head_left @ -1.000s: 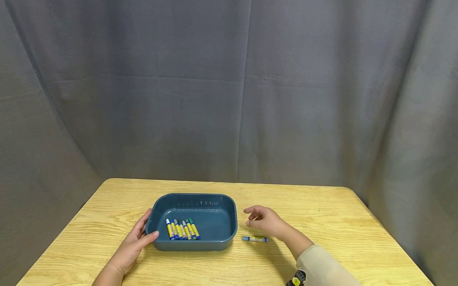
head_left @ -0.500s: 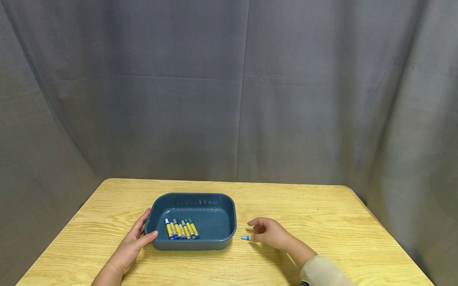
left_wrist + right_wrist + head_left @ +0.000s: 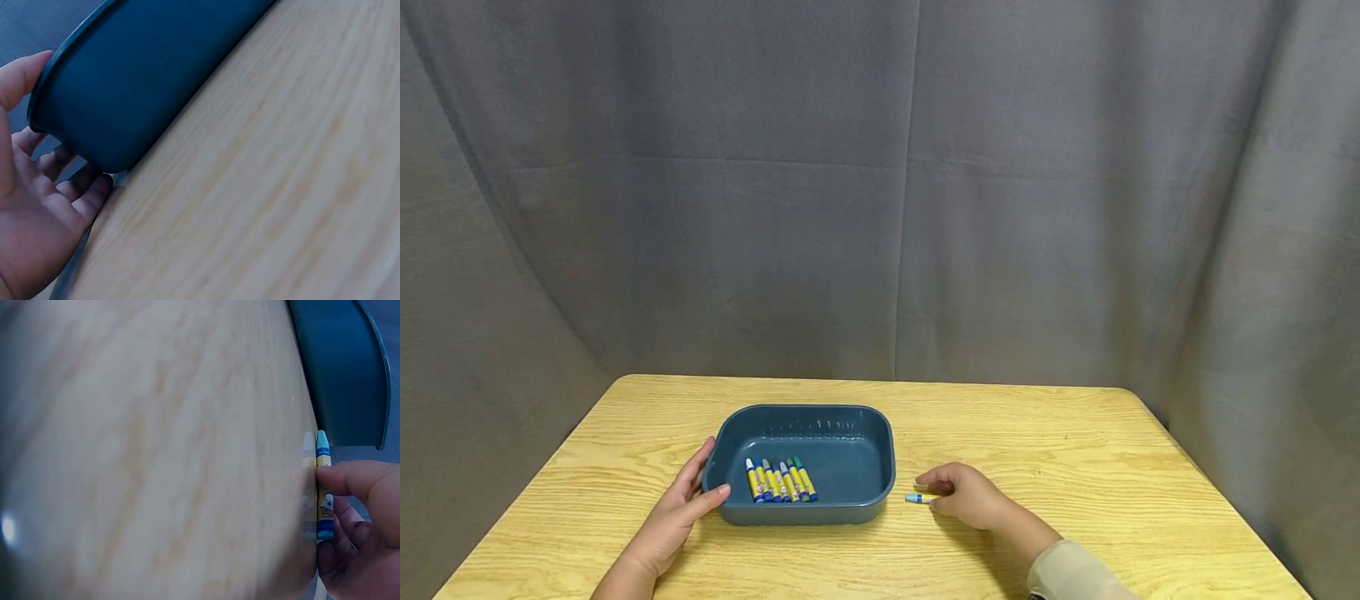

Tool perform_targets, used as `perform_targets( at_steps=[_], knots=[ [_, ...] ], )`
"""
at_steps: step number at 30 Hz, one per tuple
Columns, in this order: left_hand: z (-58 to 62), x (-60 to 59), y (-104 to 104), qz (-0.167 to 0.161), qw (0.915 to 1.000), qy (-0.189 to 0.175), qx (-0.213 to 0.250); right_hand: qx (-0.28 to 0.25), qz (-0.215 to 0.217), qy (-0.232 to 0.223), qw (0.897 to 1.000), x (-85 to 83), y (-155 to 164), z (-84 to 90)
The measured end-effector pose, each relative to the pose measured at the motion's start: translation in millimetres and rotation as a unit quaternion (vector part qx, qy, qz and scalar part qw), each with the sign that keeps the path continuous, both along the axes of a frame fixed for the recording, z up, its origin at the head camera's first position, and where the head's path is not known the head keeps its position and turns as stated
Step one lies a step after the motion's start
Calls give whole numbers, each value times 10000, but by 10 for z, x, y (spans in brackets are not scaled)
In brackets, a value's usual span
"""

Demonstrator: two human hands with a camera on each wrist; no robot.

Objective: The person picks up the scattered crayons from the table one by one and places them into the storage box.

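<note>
A deep blue-green plastic tray (image 3: 853, 471) stands on the table. My left hand (image 3: 668, 517) holds its left end, thumb over the rim and fingers against the outer wall, as the left wrist view also shows of the tray (image 3: 131, 75). Inside, several crayons (image 3: 781, 482) in yellow and blue wrappers lie side by side toward the left. To the right of the tray, my right hand (image 3: 976, 497) pinches a light blue crayon (image 3: 325, 522) between thumb and fingers. This crayon lies flat, close along the tabletop, its tip toward the tray; the hand hides its rear half in the head view.
The wooden table (image 3: 1075, 467) has rounded far corners. Grey curtains (image 3: 775, 208) hang behind it and at both sides. The tray's right wall stands just left of the pinched crayon.
My right hand has come down toward the front onto the light blue crayon, and its thumb and fingers have closed on it. The left hand and tray stay in place.
</note>
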State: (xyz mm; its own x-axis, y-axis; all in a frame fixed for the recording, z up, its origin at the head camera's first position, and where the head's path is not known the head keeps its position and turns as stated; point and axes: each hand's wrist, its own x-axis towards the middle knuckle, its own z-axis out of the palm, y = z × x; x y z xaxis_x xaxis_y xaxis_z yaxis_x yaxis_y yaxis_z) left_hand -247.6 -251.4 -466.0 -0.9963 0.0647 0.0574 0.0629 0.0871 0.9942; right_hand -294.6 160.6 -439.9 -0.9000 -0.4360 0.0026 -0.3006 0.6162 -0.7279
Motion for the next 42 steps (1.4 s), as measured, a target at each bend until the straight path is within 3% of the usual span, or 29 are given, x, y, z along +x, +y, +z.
perform_targets(
  at_steps=[7, 14, 21, 32, 42],
  knots=[
    [-1, -2, -1, 18, 10000, -30, 0, 66, 209, 34, 9998, -2, -18, 15],
    [-14, -3, -6, 53, 10000, -47, -22, -47, 129, 14, 9999, -22, 10, 50],
    [-7, -8, -7, 3, 10000, -18, 66, -725, -68, -294, 9969, -109, 5, 204],
    [-6, -4, 10, 57, 9999, -25, 93, -1750, -581, -793, 9796, -261, -173, 473],
    [2, 0, 9, 53, 9999, -120, 100, -2430, -838, -1139, 9597, -340, -583, 624]
  ],
)
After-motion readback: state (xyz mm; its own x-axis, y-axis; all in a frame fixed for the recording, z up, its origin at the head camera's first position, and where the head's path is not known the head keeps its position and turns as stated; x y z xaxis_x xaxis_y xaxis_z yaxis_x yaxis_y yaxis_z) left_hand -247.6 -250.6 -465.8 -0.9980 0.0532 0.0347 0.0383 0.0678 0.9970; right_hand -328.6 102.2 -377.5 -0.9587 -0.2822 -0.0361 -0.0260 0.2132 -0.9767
